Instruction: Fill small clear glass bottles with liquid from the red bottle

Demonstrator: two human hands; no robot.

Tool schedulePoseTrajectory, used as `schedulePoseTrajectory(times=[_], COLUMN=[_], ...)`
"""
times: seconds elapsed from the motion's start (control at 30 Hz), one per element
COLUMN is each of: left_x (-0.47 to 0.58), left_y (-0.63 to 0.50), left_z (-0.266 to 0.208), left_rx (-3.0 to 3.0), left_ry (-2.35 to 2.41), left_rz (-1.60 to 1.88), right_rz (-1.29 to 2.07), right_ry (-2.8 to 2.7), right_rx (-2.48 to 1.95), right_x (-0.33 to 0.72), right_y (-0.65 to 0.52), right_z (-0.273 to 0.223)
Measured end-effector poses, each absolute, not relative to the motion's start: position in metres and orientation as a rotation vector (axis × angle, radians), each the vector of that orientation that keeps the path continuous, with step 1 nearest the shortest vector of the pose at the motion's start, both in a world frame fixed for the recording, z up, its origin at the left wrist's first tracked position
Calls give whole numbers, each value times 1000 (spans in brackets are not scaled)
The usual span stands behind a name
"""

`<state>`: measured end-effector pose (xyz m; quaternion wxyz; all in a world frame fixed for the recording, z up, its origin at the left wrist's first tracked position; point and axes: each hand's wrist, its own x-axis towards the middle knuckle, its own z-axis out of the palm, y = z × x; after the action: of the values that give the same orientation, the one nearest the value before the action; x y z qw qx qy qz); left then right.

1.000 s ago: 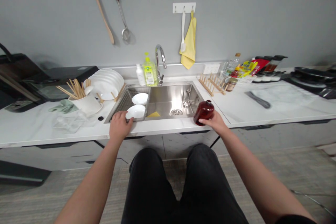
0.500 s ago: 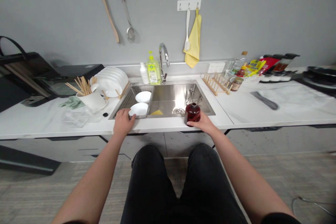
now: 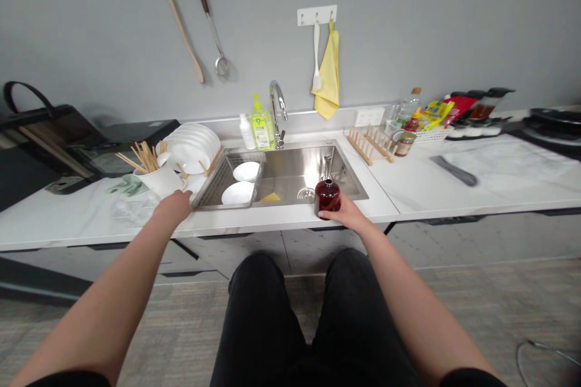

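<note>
From my remote seat, I see that the bare left hand (image 3: 173,208) has left the front rim of the grey wire-mesh basket (image 3: 212,186) since the earlier frame and now reaches to the countertop, left of centre; the bare right hand (image 3: 348,213) keeps its grip on the rounded, dark red translucent bottle (image 3: 327,198).

The relation I weigh is this: the bottle sits against the right hand's palm side, just right of the frame's centre at the sink's front edge, its long axis near upright, its narrow open neck uppermost. The right hand is the nearer by far; the left is well apart, across the basket. I cannot tell whether the left fingers hold anything, since the hand's back hides them, nor whether the bottle's base touches the counter.

From large to small: the white, grey-veined smooth countertop (image 3: 431,196) spans the frame; the brushed stainless-steel rectangular sink (image 3: 290,166) is set into it mid-frame; upper left of that stand glossy white round plates (image 3: 193,140); two smooth white round bowls (image 3: 238,193) lie in the basket; a flat yellow piece (image 3: 271,197) lies near the sink's front wall.
</note>
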<state>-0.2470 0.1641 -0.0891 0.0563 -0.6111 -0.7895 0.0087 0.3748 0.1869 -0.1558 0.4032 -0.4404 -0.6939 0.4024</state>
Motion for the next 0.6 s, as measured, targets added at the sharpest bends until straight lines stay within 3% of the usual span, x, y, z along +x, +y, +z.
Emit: schedulePoseTrajectory(times=[0.2,0.33,0.6], left_x=[-244,-241,-216], left_y=[182,180,167], left_z=[-88,-86,-53], left_rx=[-1816,-1768,-1720], left_ry=[-2533,-2618,-2557], left_rz=[266,240,-472], right_rz=[1019,1061,1024], right_ry=[-1743,-1730,-1730], right_rx=[-1102,-1082,-1107], right_x=[374,373,373], right_y=[187,186,184], right_z=[-154,-153,-150])
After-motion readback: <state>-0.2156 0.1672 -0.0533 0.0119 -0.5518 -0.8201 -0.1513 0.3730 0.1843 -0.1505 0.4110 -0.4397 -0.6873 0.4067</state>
